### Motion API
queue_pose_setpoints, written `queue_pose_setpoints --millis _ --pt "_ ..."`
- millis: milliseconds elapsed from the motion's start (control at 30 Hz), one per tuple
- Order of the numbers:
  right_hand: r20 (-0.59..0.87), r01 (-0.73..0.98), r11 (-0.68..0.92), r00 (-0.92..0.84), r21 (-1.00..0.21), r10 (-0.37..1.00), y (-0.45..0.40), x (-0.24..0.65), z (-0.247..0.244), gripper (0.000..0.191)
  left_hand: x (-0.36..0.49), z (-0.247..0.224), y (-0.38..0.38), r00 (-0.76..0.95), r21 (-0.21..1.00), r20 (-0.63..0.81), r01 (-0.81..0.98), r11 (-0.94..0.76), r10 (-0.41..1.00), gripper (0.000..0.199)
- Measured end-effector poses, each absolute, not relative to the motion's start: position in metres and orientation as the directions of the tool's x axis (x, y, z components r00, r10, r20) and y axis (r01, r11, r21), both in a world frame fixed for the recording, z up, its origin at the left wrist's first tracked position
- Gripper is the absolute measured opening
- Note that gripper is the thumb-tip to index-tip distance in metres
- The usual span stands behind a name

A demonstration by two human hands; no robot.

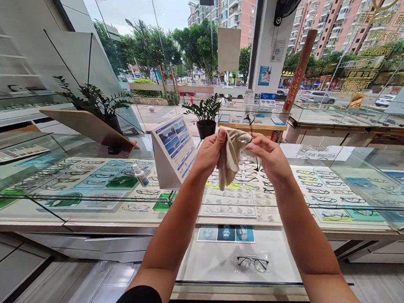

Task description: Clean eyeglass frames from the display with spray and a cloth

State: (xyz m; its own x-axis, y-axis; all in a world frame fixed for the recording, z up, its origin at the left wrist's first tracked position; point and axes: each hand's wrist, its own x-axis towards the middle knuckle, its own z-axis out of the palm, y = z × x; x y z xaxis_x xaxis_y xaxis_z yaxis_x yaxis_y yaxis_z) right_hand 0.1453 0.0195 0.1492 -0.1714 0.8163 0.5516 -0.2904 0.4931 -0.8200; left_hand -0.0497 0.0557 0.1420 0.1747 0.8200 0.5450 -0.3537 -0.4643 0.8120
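The eyeglasses (251,122) are held up in mid-air, above the glass display counter (92,215) and between the two hands; their dark temples show above and below the right fingertips. A beige cloth (228,163) covers part of the frame and hangs in folds beneath it. Lens condition cannot be determined, the cloth being in front.

The left hand (209,148) is closed on the cloth, thumb uppermost. The right hand (270,156) has its fingers drawn narrow at the frame and the cloth's right edge, apparently pinching the frame; the exact grip is too small to confirm.

Below the hands, a printed strip of three pictures (226,233) lies on a white surface (210,264). Nearer the wearer on the same surface is a second pair of glasses (252,264), dark-rimmed, with clear wrapping about it.

To the left of the hands stand a tent-shaped printed card (172,144) and, farther left, a small white spray bottle (140,175). A potted plant (206,119) stands behind the left hand, before the street window.
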Motion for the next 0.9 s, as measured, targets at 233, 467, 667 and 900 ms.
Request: queue_pose_setpoints --millis 233,467,667,900 --pt "0.465 -0.242 0.405 -0.298 -0.882 0.834 0.021 0.139 0.145 0.033 -0.049 0.145 0.044 0.279 0.821 0.548 -0.361 -0.443 0.788 0.055" --pt "0.432 -0.269 0.358 -0.305 -0.894 0.849 0.018 0.141 0.148 0.031 -0.059 0.153 0.035 0.348 0.811 0.58 -0.329 -0.483 0.737 0.043" --pt "0.434 -0.286 0.354 -0.302 -0.891 0.849 0.015 0.14 0.15 0.034 -0.059 0.156 0.034 0.262 0.765 0.643 -0.268 -0.586 0.72 0.043" --pt "0.439 -0.287 0.359 -0.298 -0.888 0.847 0.014 0.138 0.151 0.032 -0.057 0.158 0.034 0.23 0.735 0.676 -0.279 -0.619 0.7 0.05"
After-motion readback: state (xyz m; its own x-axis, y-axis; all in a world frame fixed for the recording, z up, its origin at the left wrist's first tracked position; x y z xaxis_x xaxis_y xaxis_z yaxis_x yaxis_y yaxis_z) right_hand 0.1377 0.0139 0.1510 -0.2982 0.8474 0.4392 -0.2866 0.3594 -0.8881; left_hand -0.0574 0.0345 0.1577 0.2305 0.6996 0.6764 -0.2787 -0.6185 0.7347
